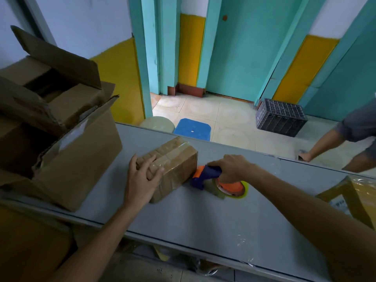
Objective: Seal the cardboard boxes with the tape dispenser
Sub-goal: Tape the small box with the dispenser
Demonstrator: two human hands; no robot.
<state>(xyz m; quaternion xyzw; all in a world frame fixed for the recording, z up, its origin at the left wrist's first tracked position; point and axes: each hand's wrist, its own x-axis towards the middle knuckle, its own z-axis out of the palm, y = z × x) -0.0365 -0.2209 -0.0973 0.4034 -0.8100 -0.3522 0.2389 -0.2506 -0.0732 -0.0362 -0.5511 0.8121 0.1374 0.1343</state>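
The small brown cardboard box [173, 159], glossy with clear tape, lies slantwise on the grey table [203, 220], its long axis running from the near left to the far right. Its long side wall faces right, and low against that wall sits the nose of the orange and blue tape dispenser [205, 177], touching it or just short of it; the roll end points away to the right. So the box lies directly left of the tool, and the next pull probably has to climb that wall.

The right hand [232, 167] is the nearer to the dispenser and is wrapped tightly round its blue handle. The left hand [140, 178] clamps the box's near-left end, fingers curled over the top edge, steadying it.

Just left stands a large open brown cardboard box [71, 159], flaps up
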